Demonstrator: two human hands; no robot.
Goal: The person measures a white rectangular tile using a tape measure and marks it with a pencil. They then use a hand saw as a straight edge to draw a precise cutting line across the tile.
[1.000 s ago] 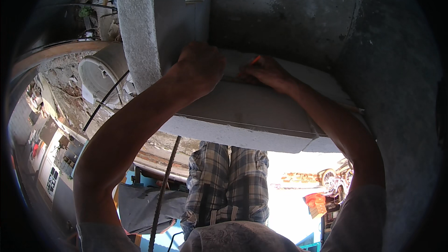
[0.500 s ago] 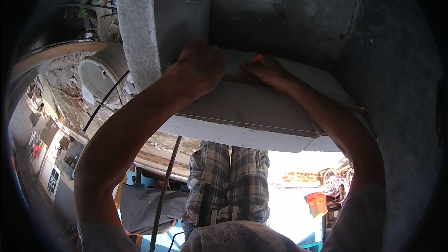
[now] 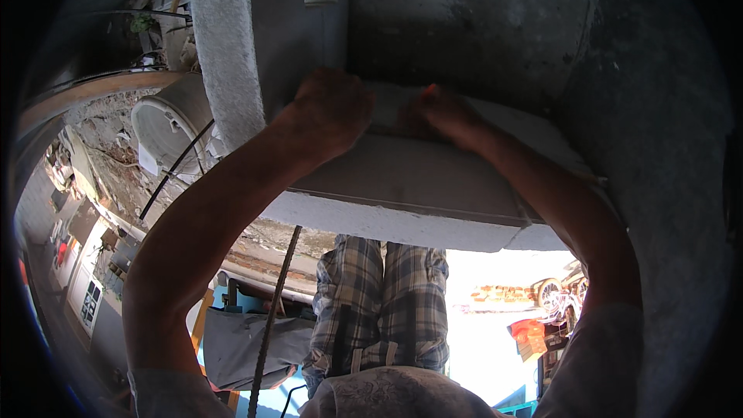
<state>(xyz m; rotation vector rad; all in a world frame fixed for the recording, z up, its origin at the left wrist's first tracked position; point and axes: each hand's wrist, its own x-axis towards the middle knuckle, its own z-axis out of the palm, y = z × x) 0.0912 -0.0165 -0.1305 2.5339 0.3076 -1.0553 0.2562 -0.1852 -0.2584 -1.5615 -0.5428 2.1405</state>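
Grey walls border the ledge; behind its front edge, dim light could cause left hand and right hand scrapes; grip indeterminate.

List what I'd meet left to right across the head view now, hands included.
White panel with dark panes, pale grey round bucket, person's left hand, person's right hand, orange-red item at lower right.
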